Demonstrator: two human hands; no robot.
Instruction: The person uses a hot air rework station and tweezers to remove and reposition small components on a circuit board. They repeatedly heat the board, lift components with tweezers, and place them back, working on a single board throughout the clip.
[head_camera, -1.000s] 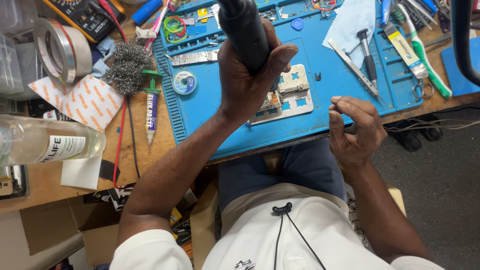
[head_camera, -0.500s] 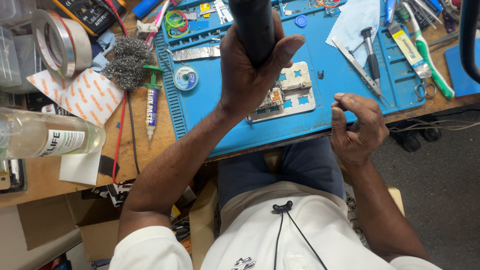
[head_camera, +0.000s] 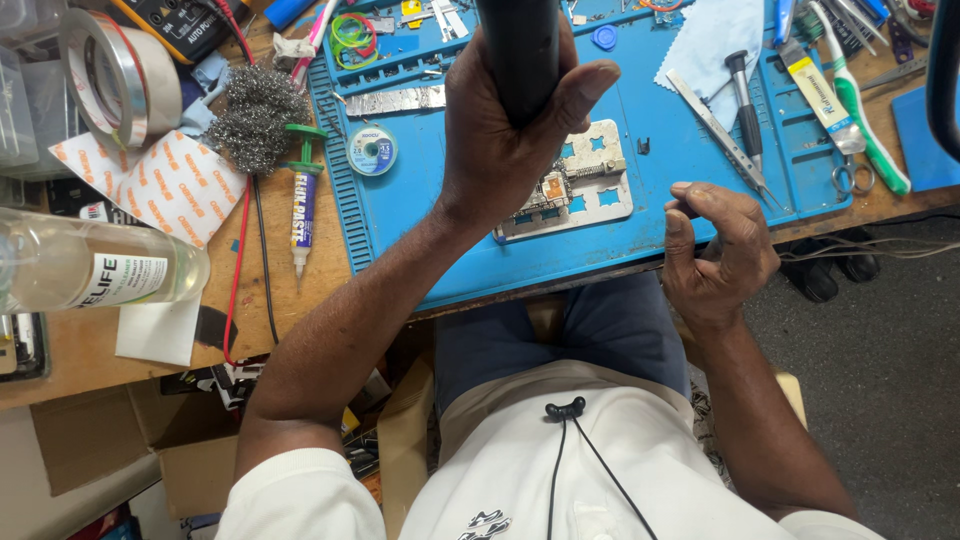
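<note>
My left hand (head_camera: 495, 155) is clamped around a thick black tool handle (head_camera: 518, 50), held upright over a small circuit board (head_camera: 553, 188). The board sits in a grey metal holder plate (head_camera: 605, 195) on the blue work mat (head_camera: 420, 235). The tool's tip is hidden behind my hand. My right hand (head_camera: 720, 255) hovers at the mat's front edge, to the right of the holder. Its fingers are curled in, with thumb and forefinger pinched together. I cannot make out anything between them.
Tweezers (head_camera: 720, 135), a screwdriver (head_camera: 745, 95) and a pale blue cloth (head_camera: 700, 40) lie on the mat's right side, with a green toothbrush (head_camera: 870, 120) beyond. To the left are a solder reel (head_camera: 372, 150), a flux syringe (head_camera: 302, 205), steel wool (head_camera: 255, 115), a tape roll (head_camera: 105, 70) and a clear bottle (head_camera: 90, 265).
My left hand and the black handle have stayed over the board, shifting only slightly. My right hand has curled its fingers tighter near the mat's edge.
</note>
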